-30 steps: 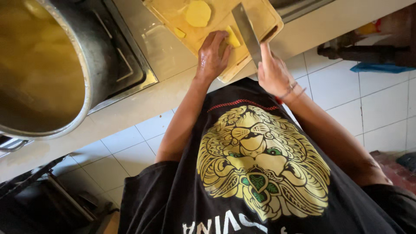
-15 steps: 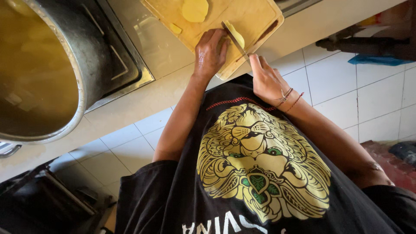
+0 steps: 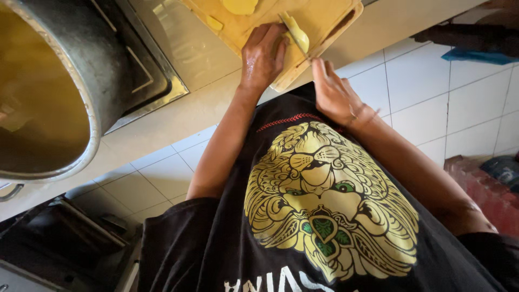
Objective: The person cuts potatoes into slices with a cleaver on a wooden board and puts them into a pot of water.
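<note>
Pale yellow potato piece [image 3: 299, 38], light tan wooden cutting board [image 3: 324, 16], cream-coloured surface [image 3: 178, 116], dull grey metal pot [image 3: 70, 81] with murky yellow-brown liquid, black shirt [image 3: 324, 216] printed with a gold lion head, green eyes, red stitched neckline, white floor tiles [image 3: 443, 92] with grey grout.

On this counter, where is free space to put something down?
Bare counter lies between the big pot and the cutting board, along the front edge. The board is crowded: left hand holds a potato piece, right hand holds the knife.
</note>
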